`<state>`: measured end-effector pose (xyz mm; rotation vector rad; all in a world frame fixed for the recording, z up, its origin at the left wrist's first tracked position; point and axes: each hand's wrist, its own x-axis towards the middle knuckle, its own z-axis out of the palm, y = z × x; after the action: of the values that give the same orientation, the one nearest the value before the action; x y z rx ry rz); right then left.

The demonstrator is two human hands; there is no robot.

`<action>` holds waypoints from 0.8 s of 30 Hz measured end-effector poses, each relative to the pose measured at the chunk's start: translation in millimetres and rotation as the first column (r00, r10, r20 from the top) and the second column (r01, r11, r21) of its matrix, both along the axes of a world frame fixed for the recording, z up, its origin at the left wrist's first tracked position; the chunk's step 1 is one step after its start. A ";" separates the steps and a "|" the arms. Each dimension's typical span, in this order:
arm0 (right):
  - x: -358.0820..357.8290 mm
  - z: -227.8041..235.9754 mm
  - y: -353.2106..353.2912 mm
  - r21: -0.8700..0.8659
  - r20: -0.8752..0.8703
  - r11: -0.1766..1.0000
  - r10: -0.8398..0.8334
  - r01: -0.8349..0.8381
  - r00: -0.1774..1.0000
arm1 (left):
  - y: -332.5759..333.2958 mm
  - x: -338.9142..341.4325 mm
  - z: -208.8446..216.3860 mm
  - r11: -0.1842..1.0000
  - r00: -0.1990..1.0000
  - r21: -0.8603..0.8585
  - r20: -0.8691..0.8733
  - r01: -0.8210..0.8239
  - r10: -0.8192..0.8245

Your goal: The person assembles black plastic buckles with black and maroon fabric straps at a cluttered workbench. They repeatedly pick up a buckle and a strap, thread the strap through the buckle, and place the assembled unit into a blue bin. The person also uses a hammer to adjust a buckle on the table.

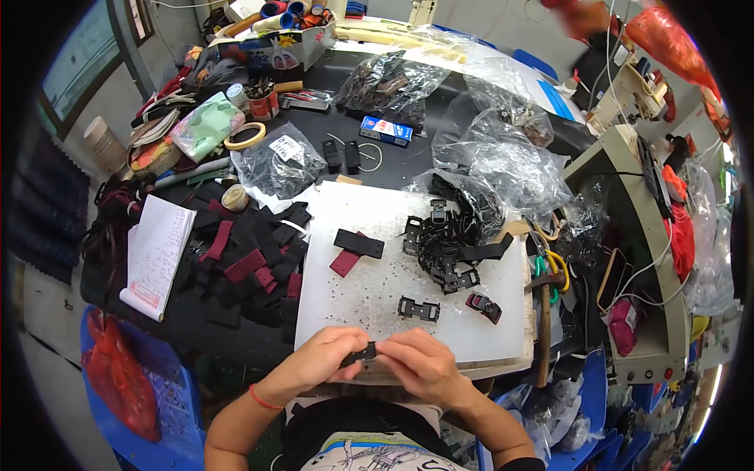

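Close to my body, at the near edge of a white board (345,306), both hands are closed on one small black strap-like piece (360,354). My left hand (330,355) grips its left end, and the fingertips of my right hand (422,363) pinch its right end. Just beyond lies a flat black buckle-like frame (419,309). To its right sits a maroon and black buckle-like piece (484,307). Farther up the board, a black strap piece (359,243) crosses over a maroon strap piece (343,263). A heap of black buckle-like parts (448,263) spreads on the board's right.
Black and maroon strap pieces (243,267) pile up left of the board, beside an open notebook (161,247). A hammer (543,330) and scissors (559,271) lie along the right edge. Clear plastic bags (503,161) and a small blue box (386,131) are behind.
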<state>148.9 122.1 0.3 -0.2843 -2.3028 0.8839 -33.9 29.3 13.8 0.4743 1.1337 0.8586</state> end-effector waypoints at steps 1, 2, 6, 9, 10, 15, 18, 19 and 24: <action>1.5 -2.9 2.6 -0.039 -0.012 0.998 -0.050 0.050 0.999 | 7.8 -1.8 4.6 0.982 0.967 0.189 -0.248 -0.016 0.063; 3.9 -4.9 5.5 -0.075 -0.021 0.992 -0.101 0.099 0.995 | 16.7 -2.2 9.7 0.928 0.871 0.373 -0.462 0.018 0.169; 5.3 8.5 1.3 -0.178 0.034 0.952 -0.247 0.249 0.968 | 71.0 -15.4 14.5 0.655 0.224 0.674 -0.735 0.341 0.640; 1.0 6.8 -4.4 -0.117 0.006 0.964 -0.241 0.240 0.970 | 93.8 -22.9 -9.8 0.693 -0.090 0.524 -0.763 0.496 0.641; 0.4 3.1 -5.2 -0.085 -0.023 0.969 -0.235 0.232 0.972 | 97.5 -22.2 -16.9 0.735 -0.104 0.475 -0.803 0.483 0.587; -4.2 -3.7 -12.4 -0.515 0.028 0.802 -0.337 0.303 0.941 | 86.7 -29.6 5.5 0.624 0.011 0.743 -0.645 0.243 0.764; -6.8 14.4 -7.9 -0.583 -0.003 0.792 -0.227 0.183 0.974 | 65.0 -18.6 16.6 0.521 0.302 0.853 -0.498 0.002 0.813; -11.9 14.5 -5.5 -0.531 -0.030 0.832 -0.211 0.163 0.977 | 54.1 -13.3 16.3 0.532 0.398 0.844 -0.465 -0.071 0.791; -31.9 24.2 -2.4 -0.437 -0.071 0.879 -0.243 0.189 0.967 | 28.6 13.5 1.4 0.627 0.735 0.611 -0.106 -0.483 0.670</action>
<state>117.0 119.7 24.5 -0.6451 -1.8967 1.2467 -20.4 57.9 15.2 0.7569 1.3707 1.7778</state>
